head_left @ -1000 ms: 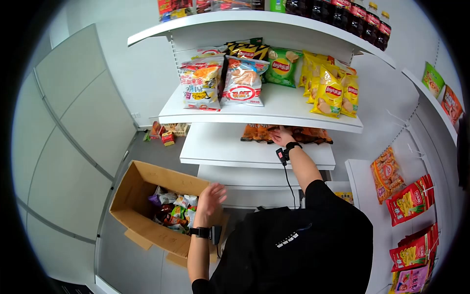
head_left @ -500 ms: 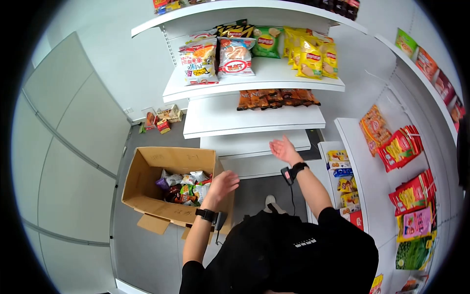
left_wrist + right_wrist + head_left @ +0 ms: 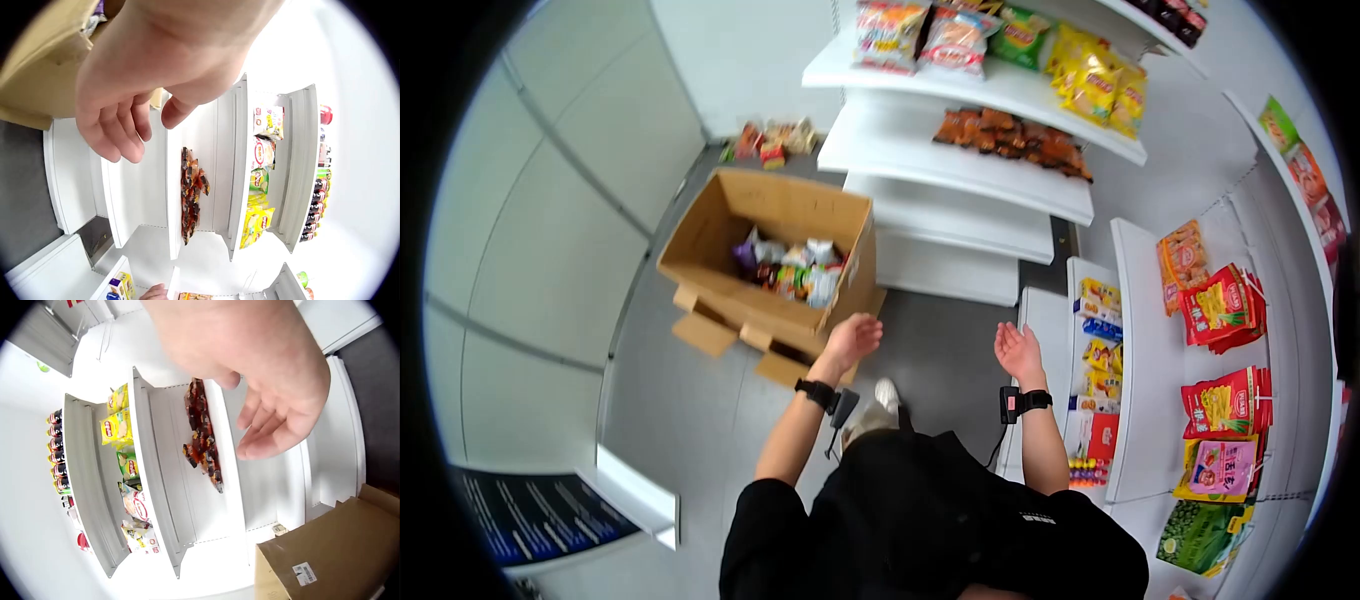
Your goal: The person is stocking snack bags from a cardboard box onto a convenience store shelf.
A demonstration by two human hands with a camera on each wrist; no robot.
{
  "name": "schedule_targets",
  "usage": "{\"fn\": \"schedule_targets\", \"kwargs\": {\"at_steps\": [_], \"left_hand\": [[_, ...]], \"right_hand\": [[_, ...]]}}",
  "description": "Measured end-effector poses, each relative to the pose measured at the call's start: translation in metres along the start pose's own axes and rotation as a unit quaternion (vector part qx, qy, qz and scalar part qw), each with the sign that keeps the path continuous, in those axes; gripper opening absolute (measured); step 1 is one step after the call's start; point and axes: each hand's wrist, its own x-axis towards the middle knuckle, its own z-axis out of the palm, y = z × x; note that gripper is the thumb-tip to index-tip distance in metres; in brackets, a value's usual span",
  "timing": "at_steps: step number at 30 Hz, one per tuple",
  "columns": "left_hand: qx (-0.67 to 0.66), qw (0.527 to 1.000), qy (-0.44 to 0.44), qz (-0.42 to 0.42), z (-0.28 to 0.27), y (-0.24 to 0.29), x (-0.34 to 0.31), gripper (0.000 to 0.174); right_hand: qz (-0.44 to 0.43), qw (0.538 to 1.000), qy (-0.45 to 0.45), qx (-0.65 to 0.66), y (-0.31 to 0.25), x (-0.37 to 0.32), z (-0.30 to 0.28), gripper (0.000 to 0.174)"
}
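My left hand (image 3: 854, 341) hovers beside the near right corner of an open cardboard box (image 3: 735, 290), its fingers loosely bent around nothing. Inside the box lie several snack bags (image 3: 795, 272) in purple, white, green and red wrappers. My right hand (image 3: 1018, 353) is held out over the floor in front of the shelves, palm partly up and holding nothing. A row of orange-brown snack bags (image 3: 1012, 138) lies on the second shelf, also visible past the fingers in the right wrist view.
White shelves (image 3: 960, 170) rise ahead, with yellow chip bags (image 3: 1095, 82) on an upper one. To the right, a low rack holds small boxes (image 3: 1100, 300), and red snack bags (image 3: 1225, 305) hang from hooks. A sloped dark sign (image 3: 540, 515) stands at lower left.
My right hand has drawn back from the orange-brown bags on the shelf, coming away without one. The head view has tilted down and turned left; the left hand stays near the box.
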Motion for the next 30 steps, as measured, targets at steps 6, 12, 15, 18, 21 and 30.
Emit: {"fn": "schedule_targets", "kwargs": {"at_steps": [6,12,15,18,21,30], "left_hand": [[0.044,0.995,0.049,-0.072,-0.033,-0.070,-0.062,0.027],[0.028,0.994,0.096,-0.040,-0.084,-0.069,-0.081,0.027],[0.000,0.994,0.105,-0.009,-0.098,-0.044,-0.087,0.028],[-0.030,0.993,0.106,0.033,-0.124,-0.016,-0.088,0.029],[-0.044,0.987,0.146,0.058,-0.159,0.022,-0.081,0.028],[-0.047,0.981,0.153,0.110,-0.281,0.163,-0.032,0.038]], "right_hand": [[0.033,0.995,0.065,0.071,0.053,-0.062,-0.090,0.034],[0.044,0.995,0.075,0.041,0.076,-0.083,-0.088,0.028],[0.050,0.997,0.058,0.018,0.082,-0.058,-0.055,0.028],[0.075,0.997,0.023,-0.021,0.097,-0.027,-0.007,0.029],[0.089,0.995,-0.010,-0.049,0.126,0.014,0.058,0.030],[0.141,0.978,-0.091,-0.125,0.220,0.111,0.238,0.035]]}}
